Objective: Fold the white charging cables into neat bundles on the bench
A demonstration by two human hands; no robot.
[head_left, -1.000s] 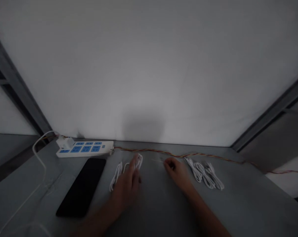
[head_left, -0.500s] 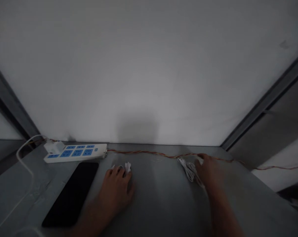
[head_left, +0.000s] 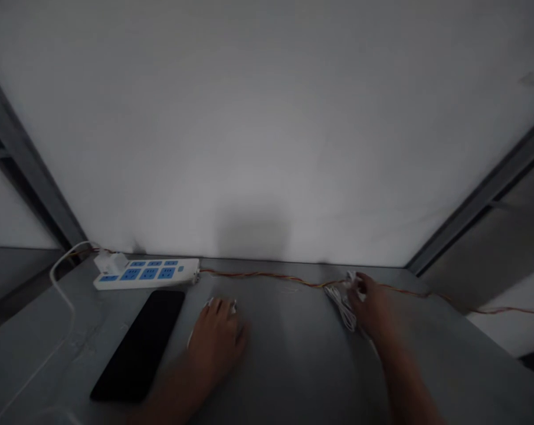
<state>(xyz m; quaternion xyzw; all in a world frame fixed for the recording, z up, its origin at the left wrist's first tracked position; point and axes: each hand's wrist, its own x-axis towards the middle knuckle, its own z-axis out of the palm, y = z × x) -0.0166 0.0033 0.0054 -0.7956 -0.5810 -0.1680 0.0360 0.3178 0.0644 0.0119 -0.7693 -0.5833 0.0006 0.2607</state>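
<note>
Left: our left hand [head_left: 218, 339] curves over a white cable coil [head_left: 233, 306], fingers closed down, grip unclear.
Right: our right hand [head_left: 373, 307] bunches its fingers at a second coil [head_left: 344, 310], grip unclear.
Around: smartphone [head_left: 138, 345], power strip [head_left: 147, 274], metal table [head_left: 293, 366].

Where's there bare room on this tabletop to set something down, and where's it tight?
Bare metal tabletop lies between the left hand and the right hand, below the twisted wire. More shows right of the right hand. Crowded at the left, around the phone and power strip, and under the right hand, at the white cables.
</note>
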